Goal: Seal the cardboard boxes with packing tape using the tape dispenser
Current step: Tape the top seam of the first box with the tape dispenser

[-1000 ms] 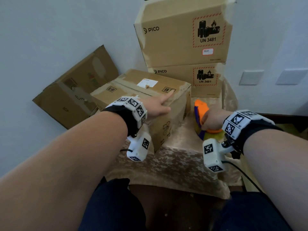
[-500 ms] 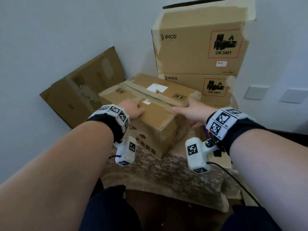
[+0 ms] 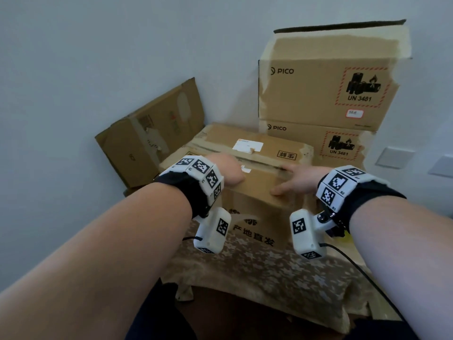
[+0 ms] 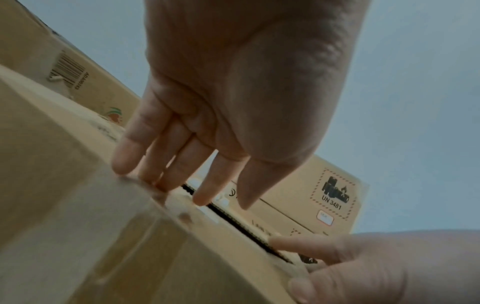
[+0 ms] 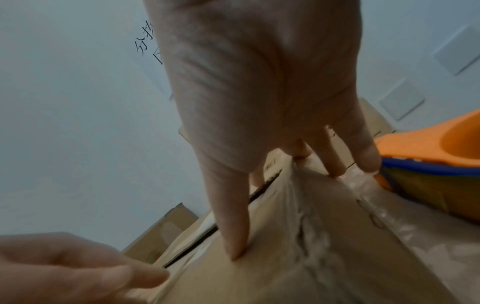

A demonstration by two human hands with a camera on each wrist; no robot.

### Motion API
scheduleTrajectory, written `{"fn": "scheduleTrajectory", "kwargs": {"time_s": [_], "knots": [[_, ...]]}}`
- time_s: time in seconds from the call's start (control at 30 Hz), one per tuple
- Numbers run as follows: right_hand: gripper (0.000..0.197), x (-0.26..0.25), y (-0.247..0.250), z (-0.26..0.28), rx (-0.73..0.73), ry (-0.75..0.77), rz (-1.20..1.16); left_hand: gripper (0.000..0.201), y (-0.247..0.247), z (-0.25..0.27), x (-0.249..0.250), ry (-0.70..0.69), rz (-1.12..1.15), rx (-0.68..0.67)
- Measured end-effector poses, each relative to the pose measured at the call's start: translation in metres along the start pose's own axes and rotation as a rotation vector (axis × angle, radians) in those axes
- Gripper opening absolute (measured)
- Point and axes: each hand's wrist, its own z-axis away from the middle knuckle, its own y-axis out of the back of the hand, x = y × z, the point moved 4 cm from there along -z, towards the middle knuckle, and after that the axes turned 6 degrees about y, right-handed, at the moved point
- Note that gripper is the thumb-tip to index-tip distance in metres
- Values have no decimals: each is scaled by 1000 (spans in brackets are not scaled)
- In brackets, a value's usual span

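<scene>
The right hand (image 3: 300, 176) has let go of the orange-and-blue plastic tape dispenser (image 5: 439, 156), now lying just beside its little finger, and joins the left hand (image 3: 226, 168), both flat with straight fingers pressing the brown cardboard box (image 3: 255, 182) flaps closed, ready for taping.

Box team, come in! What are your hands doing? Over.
Left hand, right hand flat on box, flaps unsealed. Tape dispenser beside box, untouched.

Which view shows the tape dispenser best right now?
The right wrist view: the orange and blue tape dispenser sits just beyond the right hand, at the frame's edge. The head view hides it behind the right wrist; the left wrist view doesn't show it.
</scene>
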Motion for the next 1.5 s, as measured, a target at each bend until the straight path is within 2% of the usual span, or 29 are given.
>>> {"fn": "scheduleTrajectory", "kwargs": {"time_s": [0.13,0.23,0.3,0.37,0.43,0.57,0.7,0.8,0.93,1.13,1.33,1.5], "knots": [[75,-1,5,2,50,-70,125,34,8,2,-27,31,282,71],[72,-7,5,0,64,-76,215,44,-1,-9,-74,232,304,170],[70,-12,1,-1,51,-50,240,50,-17,-14,-101,372,305,133],[74,-14,-4,-6,31,-50,247,57,-30,-15,-115,403,329,49],[82,-13,-6,-12,23,-78,250,67,-32,-12,-120,382,314,29],[96,-13,-10,-25,14,-128,295,73,-28,-2,-112,274,366,10],[102,-20,-14,-27,-6,-130,332,86,-33,-1,-98,241,421,25],[97,-19,-14,-33,-4,-119,357,98,-42,-8,-100,251,444,16],[90,-22,-16,-40,-5,-123,397,126,-53,-9,-102,240,420,-114],[79,-30,-28,-50,3,-87,343,162,-57,-8,-103,156,350,-187],[73,-59,-41,-55,-26,7,371,173,-64,-15,-107,134,356,-196],[68,-58,-38,-48,-20,60,329,168,-60,-12,-105,142,327,-217]]}}
